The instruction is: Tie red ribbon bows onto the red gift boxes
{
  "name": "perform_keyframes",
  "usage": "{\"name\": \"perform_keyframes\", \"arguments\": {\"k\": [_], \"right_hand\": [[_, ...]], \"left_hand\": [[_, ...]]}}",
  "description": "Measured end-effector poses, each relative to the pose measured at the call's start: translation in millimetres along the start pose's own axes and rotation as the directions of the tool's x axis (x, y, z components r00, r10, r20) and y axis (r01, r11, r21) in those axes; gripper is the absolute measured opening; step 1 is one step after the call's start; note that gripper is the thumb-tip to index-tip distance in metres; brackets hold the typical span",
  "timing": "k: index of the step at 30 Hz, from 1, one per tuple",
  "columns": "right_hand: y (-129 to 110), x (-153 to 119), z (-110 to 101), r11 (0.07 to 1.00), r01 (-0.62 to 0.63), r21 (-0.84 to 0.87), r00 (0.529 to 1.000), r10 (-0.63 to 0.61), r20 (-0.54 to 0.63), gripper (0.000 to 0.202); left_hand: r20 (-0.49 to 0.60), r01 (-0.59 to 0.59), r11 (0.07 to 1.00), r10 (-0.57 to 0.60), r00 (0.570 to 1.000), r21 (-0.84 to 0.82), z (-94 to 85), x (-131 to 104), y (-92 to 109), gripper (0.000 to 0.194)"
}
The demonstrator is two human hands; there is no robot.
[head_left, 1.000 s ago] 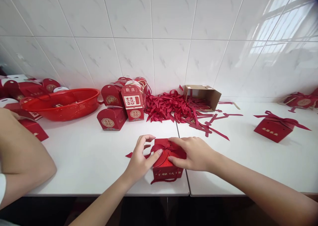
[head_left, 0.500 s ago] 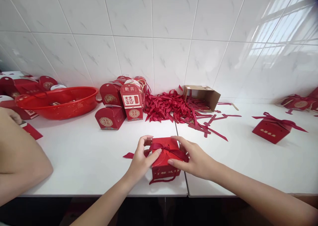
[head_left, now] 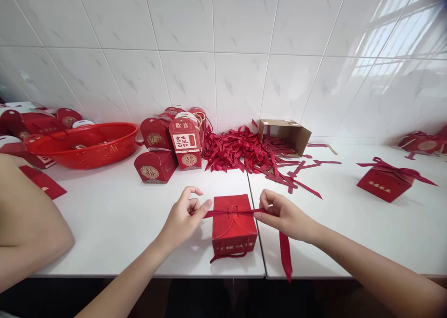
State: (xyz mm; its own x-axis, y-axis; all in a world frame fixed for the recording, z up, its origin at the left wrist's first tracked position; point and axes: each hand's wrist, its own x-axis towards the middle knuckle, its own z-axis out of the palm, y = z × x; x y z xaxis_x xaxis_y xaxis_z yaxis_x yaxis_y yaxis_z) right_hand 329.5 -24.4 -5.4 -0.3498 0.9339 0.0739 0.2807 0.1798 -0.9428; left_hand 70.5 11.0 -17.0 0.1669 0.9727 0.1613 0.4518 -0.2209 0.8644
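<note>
A red gift box (head_left: 233, 229) with a folded petal top stands near the table's front edge. A dark red ribbon (head_left: 247, 213) runs across its top through the slots, crossed at the middle and pulled taut to both sides. My left hand (head_left: 186, 215) pinches the ribbon's left part beside the box. On the other side, my right hand (head_left: 284, 215) pinches the right part, and a loose tail hangs down below it. A red cord handle (head_left: 230, 256) droops at the box's front. Neither hand touches the box itself.
Behind are a ribbon pile (head_left: 240, 148), a cardboard box (head_left: 300, 138) on its side and several red gift boxes (head_left: 186, 143). A red plastic basket (head_left: 87, 155) stands left, near another person's arm (head_left: 31, 220). A ribboned box (head_left: 384, 183) sits right.
My hands have moved apart, off the box top, drawing the ribbon taut to both sides. Its right tail now hangs down. At left, the other person's hand has gone out of sight.
</note>
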Motion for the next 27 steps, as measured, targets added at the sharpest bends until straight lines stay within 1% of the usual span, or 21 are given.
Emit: {"name": "perform_keyframes", "arguments": {"k": [2, 3, 4, 5, 6, 8, 9, 10, 11, 12, 13, 15, 16, 17, 18, 20, 22, 24, 27], "right_hand": [[-1, -3, -4, 0.967, 0.081, -0.240, 0.997, -0.076, 0.027, 0.029], [-2, -4, -5, 0.923, 0.109, -0.368, 0.994, -0.109, 0.020, 0.028], [-2, -5, -5, 0.865, 0.119, -0.487, 0.990, -0.140, -0.007, 0.027], [-2, -4, -5, 0.804, 0.108, -0.585, 0.984, -0.168, -0.050, 0.025], [-1, -2, -5, 0.750, 0.084, -0.656, 0.975, -0.197, -0.100, 0.025], [0, 4, -3, 0.679, 0.058, -0.732, 0.940, -0.284, -0.188, 0.029], [0, 7, -1, 0.668, 0.074, -0.741, 0.913, -0.344, -0.220, 0.031], [-1, 11, 1, 0.677, 0.105, -0.728, 0.881, -0.403, -0.247, 0.031], [-2, 14, 3, 0.709, 0.144, -0.691, 0.853, -0.443, -0.277, 0.029], [-4, 16, 6, 0.756, 0.180, -0.629, 0.836, -0.455, -0.307, 0.026], [-7, 18, 10, 0.813, 0.207, -0.545, 0.839, -0.434, -0.329, 0.021], [-13, 20, 18, 0.918, 0.211, -0.337, 0.889, -0.323, -0.324, 0.015], [-17, 21, 22, 0.952, 0.188, -0.241, 0.919, -0.257, -0.298, 0.014], [-20, 21, 26, 0.974, 0.157, -0.165, 0.942, -0.198, -0.270, 0.014], [-23, 21, 30, 0.986, 0.122, -0.113, 0.958, -0.147, -0.247, 0.014], [-27, 22, 36, 0.996, 0.054, -0.077, 0.973, -0.070, -0.220, 0.012], [-31, 23, 40, 0.996, 0.013, -0.089, 0.979, -0.030, -0.201, 0.012], [-33, 23, 42, 0.996, -0.006, -0.093, 0.982, -0.012, -0.187, 0.012], [-34, 24, 42, 0.996, -0.044, -0.072, 0.984, 0.031, -0.173, 0.010]], "left_hand": [[0.061, 0.039, 0.998, -0.042, 0.997, 0.048, -12.7, 7, 1, 0.022], [0.108, 0.066, 0.995, -0.074, 0.991, 0.078, -19.1, 11, 2, 0.023], [0.182, 0.091, 0.990, -0.110, 0.977, 0.112, -25.2, 15, 4, 0.023], [0.283, 0.104, 0.984, -0.142, 0.948, 0.145, -30.8, 20, 7, 0.022], [0.406, 0.106, 0.980, -0.168, 0.898, 0.170, -35.6, 24, 11, 0.021], [0.637, 0.088, 0.981, -0.180, 0.749, 0.173, -41.3, 29, 20, 0.019], [0.708, 0.085, 0.986, -0.162, 0.687, 0.143, -41.7, 31, 26, 0.017], [0.744, 0.096, 0.991, -0.137, 0.654, 0.098, -40.4, 31, 31, 0.015], [0.745, 0.117, 0.992, -0.113, 0.658, 0.048, -37.2, 30, 36, 0.016], [0.716, 0.135, 0.991, -0.094, 0.692, -0.001, -32.5, 28, 40, 0.017], [0.660, 0.137, 0.989, -0.070, 0.748, -0.050, -26.3, 24, 44, 0.019], [0.510, 0.092, 0.988, -0.017, 0.860, -0.122, -11.7, 15, 47, 0.020], [0.438, 0.053, 0.989, 0.012, 0.899, -0.137, -4.2, 9, 47, 0.020], [0.372, 0.009, 0.990, 0.044, 0.927, -0.140, 2.9, 4, 46, 0.021], [0.316, -0.034, 0.991, 0.075, 0.946, -0.132, 9.2, -1, 45, 0.021], [0.232, -0.119, 0.989, 0.137, 0.963, -0.090, 19.1, -9, 41, 0.022], [0.163, -0.226, 0.974, 0.227, 0.960, -0.028, 25.7, -13, 37, 0.023], [0.108, -0.339, 0.939, 0.331, 0.937, 0.058, 30.2, -16, 32, 0.026], [0.052, -0.486, 0.850, 0.486, 0.872, 0.201, 34.4, -17, 26, 0.030]]}}
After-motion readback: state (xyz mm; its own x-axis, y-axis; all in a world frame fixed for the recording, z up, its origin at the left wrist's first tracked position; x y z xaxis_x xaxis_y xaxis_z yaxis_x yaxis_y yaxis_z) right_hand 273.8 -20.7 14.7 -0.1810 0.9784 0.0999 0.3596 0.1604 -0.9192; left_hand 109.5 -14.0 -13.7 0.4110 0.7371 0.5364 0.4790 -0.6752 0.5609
